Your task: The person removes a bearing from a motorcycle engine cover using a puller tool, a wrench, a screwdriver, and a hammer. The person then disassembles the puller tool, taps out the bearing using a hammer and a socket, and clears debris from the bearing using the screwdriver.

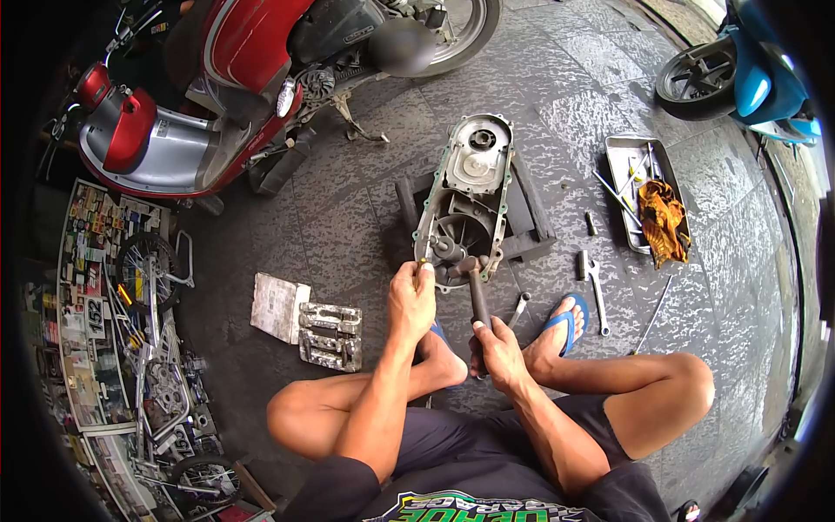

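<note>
A long metal engine casing (477,184) rests on a dark stand (532,209) in front of me. My right hand (499,350) is wrapped round the handle of a hammer (479,297). The hammer's head sits over the near end of the casing; whether it touches cannot be told. At the casing's near left edge, my left hand (412,296) is closed, with a small brass-coloured tip showing at its fingertips. The fingers hide the rest of that piece. A grey cylindrical part (446,249) lies inside the casing, just beyond my left fingertips.
A metal tray (616,155) at right holds tools and an orange-brown rag (663,219). Spanners (597,296) and a thin rod (654,313) lie nearby. An open case of metal pieces (330,336) is at left. A red scooter (235,113) and a blue motorbike (755,87) stand beyond.
</note>
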`<state>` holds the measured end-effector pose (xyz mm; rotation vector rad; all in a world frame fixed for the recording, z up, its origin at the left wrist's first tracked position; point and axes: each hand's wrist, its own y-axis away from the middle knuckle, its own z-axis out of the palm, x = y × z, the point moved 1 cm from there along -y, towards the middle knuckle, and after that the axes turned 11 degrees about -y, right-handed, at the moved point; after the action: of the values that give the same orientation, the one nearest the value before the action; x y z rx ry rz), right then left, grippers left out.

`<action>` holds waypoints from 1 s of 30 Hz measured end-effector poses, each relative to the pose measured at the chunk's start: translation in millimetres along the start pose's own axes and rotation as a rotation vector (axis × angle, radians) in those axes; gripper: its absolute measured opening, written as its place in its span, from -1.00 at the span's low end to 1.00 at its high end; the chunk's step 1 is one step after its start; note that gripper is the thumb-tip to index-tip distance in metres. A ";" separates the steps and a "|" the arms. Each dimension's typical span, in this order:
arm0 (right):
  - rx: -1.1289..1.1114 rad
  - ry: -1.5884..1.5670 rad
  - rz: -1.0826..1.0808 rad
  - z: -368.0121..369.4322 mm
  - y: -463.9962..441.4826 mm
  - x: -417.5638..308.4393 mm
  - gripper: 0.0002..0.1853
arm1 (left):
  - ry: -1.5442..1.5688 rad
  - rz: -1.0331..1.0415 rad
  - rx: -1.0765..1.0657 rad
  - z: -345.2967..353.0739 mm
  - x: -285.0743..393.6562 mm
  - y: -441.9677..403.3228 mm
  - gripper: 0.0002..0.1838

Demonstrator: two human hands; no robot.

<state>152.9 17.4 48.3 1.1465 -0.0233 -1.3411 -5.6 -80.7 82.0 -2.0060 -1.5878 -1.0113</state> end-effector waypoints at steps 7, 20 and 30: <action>-0.005 -0.019 0.015 0.3 -1.2 3.8 -0.77 | 0.491 -0.497 -0.169 -2.6 23.1 3.6 -0.55; 0.027 -0.056 0.048 9.8 5.3 -3.6 -0.80 | 0.316 -0.431 -0.006 4.4 18.0 0.9 -0.49; 0.028 -0.262 -0.032 15.5 -28.1 -55.0 -0.74 | 0.313 -0.359 -0.011 8.9 7.2 -1.3 -0.50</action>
<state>105.9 54.7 69.5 0.9912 -0.2152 -1.5161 -3.5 -69.4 81.1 -1.5020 -1.7963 -1.3887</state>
